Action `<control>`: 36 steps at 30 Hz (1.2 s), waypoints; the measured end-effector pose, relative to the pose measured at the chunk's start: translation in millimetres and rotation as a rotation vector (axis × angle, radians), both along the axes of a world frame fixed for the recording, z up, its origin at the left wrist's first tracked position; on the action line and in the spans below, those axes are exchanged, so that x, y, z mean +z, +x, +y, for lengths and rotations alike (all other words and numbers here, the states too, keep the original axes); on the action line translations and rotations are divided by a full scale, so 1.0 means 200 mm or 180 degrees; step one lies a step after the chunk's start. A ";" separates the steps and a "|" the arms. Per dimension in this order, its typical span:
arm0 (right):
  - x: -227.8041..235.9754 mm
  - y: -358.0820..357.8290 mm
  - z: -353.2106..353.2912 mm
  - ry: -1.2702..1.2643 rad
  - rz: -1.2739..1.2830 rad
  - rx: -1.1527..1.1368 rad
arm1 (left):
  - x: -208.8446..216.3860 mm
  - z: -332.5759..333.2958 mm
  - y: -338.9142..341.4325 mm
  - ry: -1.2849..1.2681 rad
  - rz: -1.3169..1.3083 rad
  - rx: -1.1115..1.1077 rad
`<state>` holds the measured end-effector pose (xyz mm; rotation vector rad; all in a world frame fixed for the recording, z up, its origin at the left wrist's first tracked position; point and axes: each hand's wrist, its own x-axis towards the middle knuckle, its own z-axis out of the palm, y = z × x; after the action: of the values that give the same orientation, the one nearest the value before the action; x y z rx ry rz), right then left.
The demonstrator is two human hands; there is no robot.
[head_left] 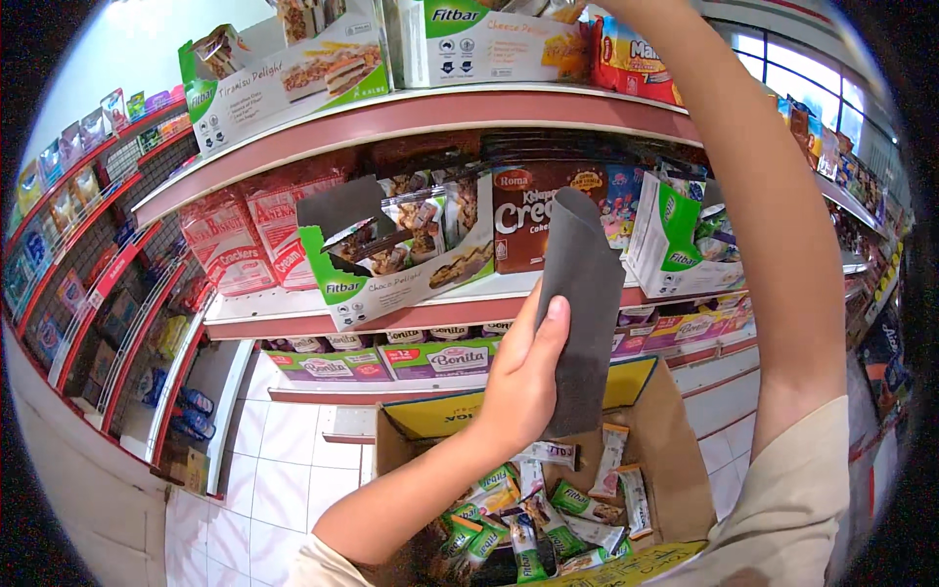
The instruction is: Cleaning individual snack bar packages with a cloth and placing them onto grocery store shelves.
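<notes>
My left hand (518, 386) is closed around a stiff dark grey sheet (585, 323), curved or folded lengthwise and held upright in front of the middle shelf. Its exact kind I cannot make out. My right forearm (773, 225) reaches up to the top shelf, and the hand itself lies beyond the upper edge of the picture. Close to that wrist are a white and green display box (489, 49) of snack bars and a red snack packet (636, 64). Below my left hand stands an open brown carton (675, 470) with several wrapped snack bars (577, 501) lying loose in it.
On the middle shelf (264, 311) are red cracker packs (230, 240), an opened display box of bars (401, 284), a brown biscuit pack (523, 210) and another bar box (675, 249). Purple and green cartons (440, 360) line the lower shelf. Racks (108, 264) of packets run along the left.
</notes>
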<state>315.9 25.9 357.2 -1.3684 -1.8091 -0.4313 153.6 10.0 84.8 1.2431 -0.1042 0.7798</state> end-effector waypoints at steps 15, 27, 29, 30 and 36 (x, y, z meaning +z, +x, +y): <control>-0.82 -0.28 -0.65 -0.1181 -0.0096 -0.1812 | 0.03 0.09 -0.08 0.0618 -0.0298 0.1926; -2.16 -0.18 -0.70 -0.2271 0.0899 0.0771 | -0.01 0.10 0.05 0.0187 -0.0490 0.1404; -2.34 -0.14 -0.76 -0.2352 0.1496 0.0771 | 0.00 0.09 0.05 0.0255 -0.0479 0.1514; -2.31 -0.15 -0.74 -0.2326 0.1472 0.0786 | 0.02 0.07 0.04 0.0060 -0.0584 0.1426; -1.83 -0.27 -0.67 -0.4521 -0.2070 -0.0457 | 0.02 0.10 -0.02 0.0016 -0.0471 0.1052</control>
<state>262.1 -107.2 -9.6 -2.4701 -2.7072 0.5900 149.0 29.4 89.2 1.2217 -0.0201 1.1588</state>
